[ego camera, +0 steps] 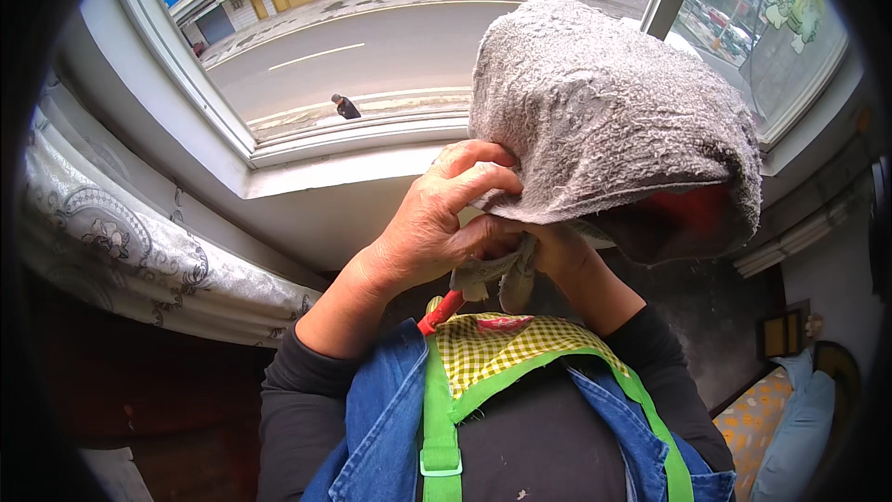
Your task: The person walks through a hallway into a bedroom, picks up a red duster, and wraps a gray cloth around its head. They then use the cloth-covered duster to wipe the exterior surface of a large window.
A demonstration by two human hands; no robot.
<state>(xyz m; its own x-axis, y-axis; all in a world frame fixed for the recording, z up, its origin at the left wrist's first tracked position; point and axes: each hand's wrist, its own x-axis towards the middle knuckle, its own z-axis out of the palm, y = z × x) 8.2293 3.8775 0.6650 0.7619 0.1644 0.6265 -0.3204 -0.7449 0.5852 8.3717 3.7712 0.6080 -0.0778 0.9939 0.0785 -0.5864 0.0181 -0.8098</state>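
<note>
A grey terry towel [599, 104] is draped in a bulky hood over something whose shape it hides. A dark red surface [690, 213] shows inside its open lower edge. My left hand [446, 206] pinches the towel's left lower edge, fingers curled into the cloth. My right hand [554, 244] is beneath the towel, close against my left thumb; its fingers are mostly hidden, so their grip does not show. Cloth ends [516, 282] hang below both hands. A red rod [442, 312] slants up from my apron towards them; its upper end is covered.
An open window frame [362, 136] lies ahead, above a street [348, 49] where a person [345, 107] is below. Patterned curtains [146, 244] hang at left. A windowpane [787, 49] stands at right. Behind lie a yellow patterned cover [749, 418] and blue cloth [798, 425].
</note>
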